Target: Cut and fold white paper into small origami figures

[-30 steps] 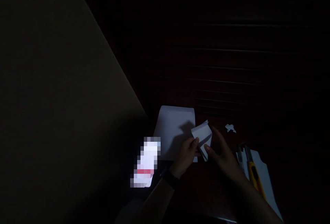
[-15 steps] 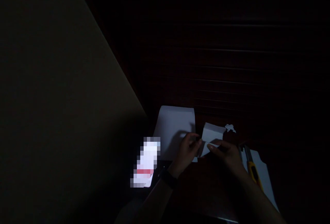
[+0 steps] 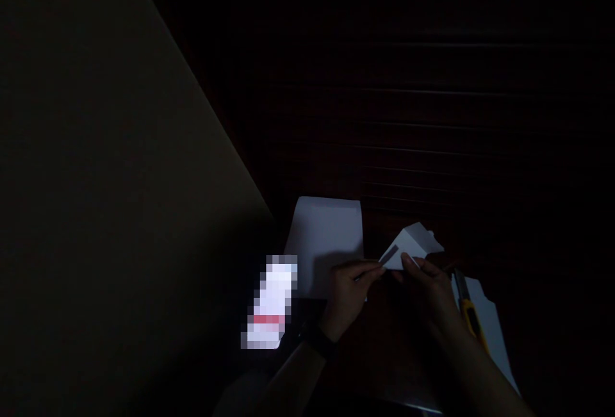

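A small folded piece of white paper (image 3: 412, 239) is held up between my two hands over the dark table. My left hand (image 3: 350, 286), with a dark band at the wrist, pinches its left corner between thumb and fingers. On the lower right edge, my right hand (image 3: 430, 282) grips the paper with the thumb on top and the fingers partly underneath. A crease runs across the paper, and its far part slants away to the right. Behind my left hand lies a larger white sheet (image 3: 327, 225), shaded by the hand.
A lit phone screen (image 3: 269, 302), blurred out, glows left of my left wrist. Right of my right forearm, a yellow utility knife (image 3: 473, 321) lies on white paper (image 3: 497, 324). A pale wall (image 3: 120, 180) slopes along the left, and dark slatted wood (image 3: 408, 109) rises behind.
The folded paper has turned and shifted to the right, its far part now pointing rightward over the paper scraps. My left hand has closed on its left corner; my right thumb has moved rightward.
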The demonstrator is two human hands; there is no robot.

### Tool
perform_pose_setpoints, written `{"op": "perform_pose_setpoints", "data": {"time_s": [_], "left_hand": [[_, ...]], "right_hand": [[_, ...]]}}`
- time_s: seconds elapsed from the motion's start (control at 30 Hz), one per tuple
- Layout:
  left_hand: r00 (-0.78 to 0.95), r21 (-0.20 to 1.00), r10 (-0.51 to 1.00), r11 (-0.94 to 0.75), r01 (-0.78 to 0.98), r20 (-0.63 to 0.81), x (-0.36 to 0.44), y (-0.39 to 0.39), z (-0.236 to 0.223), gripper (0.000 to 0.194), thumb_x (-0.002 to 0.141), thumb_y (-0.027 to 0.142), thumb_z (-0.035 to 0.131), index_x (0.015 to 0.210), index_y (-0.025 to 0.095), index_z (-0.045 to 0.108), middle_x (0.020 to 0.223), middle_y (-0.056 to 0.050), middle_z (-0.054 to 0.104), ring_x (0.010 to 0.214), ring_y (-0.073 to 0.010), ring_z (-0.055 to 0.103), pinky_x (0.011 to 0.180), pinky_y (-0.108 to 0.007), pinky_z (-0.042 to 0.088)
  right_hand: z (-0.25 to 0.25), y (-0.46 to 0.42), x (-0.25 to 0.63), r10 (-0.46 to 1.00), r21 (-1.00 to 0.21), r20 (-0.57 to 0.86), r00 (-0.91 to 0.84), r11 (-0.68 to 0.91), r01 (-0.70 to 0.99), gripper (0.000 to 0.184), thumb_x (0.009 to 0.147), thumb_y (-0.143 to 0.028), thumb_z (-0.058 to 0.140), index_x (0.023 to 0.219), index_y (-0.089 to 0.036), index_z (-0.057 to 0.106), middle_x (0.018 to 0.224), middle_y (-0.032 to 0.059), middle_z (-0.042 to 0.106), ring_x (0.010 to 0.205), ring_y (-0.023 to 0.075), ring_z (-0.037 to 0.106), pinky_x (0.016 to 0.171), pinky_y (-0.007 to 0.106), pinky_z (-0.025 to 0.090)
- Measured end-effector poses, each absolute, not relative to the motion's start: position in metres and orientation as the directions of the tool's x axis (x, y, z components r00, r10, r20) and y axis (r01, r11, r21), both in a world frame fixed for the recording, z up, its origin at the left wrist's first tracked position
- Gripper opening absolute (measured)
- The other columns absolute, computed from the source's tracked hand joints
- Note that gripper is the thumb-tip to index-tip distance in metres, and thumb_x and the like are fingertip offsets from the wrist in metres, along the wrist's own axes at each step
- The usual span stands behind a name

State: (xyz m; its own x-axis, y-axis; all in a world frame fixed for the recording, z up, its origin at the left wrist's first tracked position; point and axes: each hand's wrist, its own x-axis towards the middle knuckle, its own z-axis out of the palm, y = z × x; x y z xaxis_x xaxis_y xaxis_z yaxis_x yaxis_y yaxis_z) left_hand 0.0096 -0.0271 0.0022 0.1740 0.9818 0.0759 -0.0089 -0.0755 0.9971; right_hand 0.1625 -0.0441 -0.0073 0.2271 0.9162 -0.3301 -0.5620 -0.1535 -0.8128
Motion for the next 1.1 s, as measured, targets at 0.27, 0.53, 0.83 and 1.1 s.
{"op": "perform_pose_setpoints", "data": {"time_s": [0.27,0.53,0.83,1.1], "left_hand": [[0.103,0.979,0.991,0.099,-0.177,-0.081,0.022,-0.034,-0.001,0.024,0.078,0.033,0.061,0.085,0.011,0.068,0.081,-0.010,0.070,0.073,-0.0210,0.067,0.067,-0.031,0.055],[0.085,0.994,0.996,0.025,-0.105,-0.016,0.020,-0.031,-0.002,0.034,0.076,0.032,0.064,0.106,0.017,0.065,0.106,-0.009,0.066,0.097,-0.0219,0.062,0.084,-0.033,0.051],[0.102,0.999,0.994,0.031,0.011,-0.032,0.021,-0.033,-0.009,0.026,0.080,0.034,0.058,0.097,0.019,0.070,0.095,-0.006,0.071,0.087,-0.0220,0.065,0.075,-0.031,0.051],[0.085,0.995,0.992,0.098,-0.009,-0.096,0.022,-0.035,-0.009,0.029,0.077,0.036,0.061,0.095,0.015,0.071,0.093,-0.009,0.071,0.085,-0.0231,0.064,0.072,-0.031,0.050]], "right_hand": [[-0.012,-0.046,0.157,0.874,-0.857,-0.334,0.353,-0.126,-0.500,0.015,0.069,-0.027,0.074,0.076,-0.017,0.064,0.077,0.0013,0.067,0.067,0.0133,0.062,0.062,0.023,0.051],[-0.008,-0.050,0.152,0.905,-0.975,-0.219,0.365,-0.185,-0.125,0.023,0.069,-0.037,0.071,0.075,-0.017,0.064,0.072,0.0038,0.067,0.061,0.0178,0.060,0.055,0.027,0.047],[-0.013,-0.048,0.150,0.918,-0.981,-0.024,0.395,-0.097,0.167,0.026,0.070,-0.041,0.068,0.082,-0.018,0.066,0.076,0.0035,0.068,0.069,0.0203,0.061,0.063,0.030,0.046],[-0.009,-0.049,0.148,0.911,-0.974,0.002,0.413,-0.091,0.206,0.028,0.070,-0.044,0.066,0.080,-0.017,0.066,0.073,0.0046,0.067,0.065,0.0203,0.060,0.059,0.030,0.045]]}}
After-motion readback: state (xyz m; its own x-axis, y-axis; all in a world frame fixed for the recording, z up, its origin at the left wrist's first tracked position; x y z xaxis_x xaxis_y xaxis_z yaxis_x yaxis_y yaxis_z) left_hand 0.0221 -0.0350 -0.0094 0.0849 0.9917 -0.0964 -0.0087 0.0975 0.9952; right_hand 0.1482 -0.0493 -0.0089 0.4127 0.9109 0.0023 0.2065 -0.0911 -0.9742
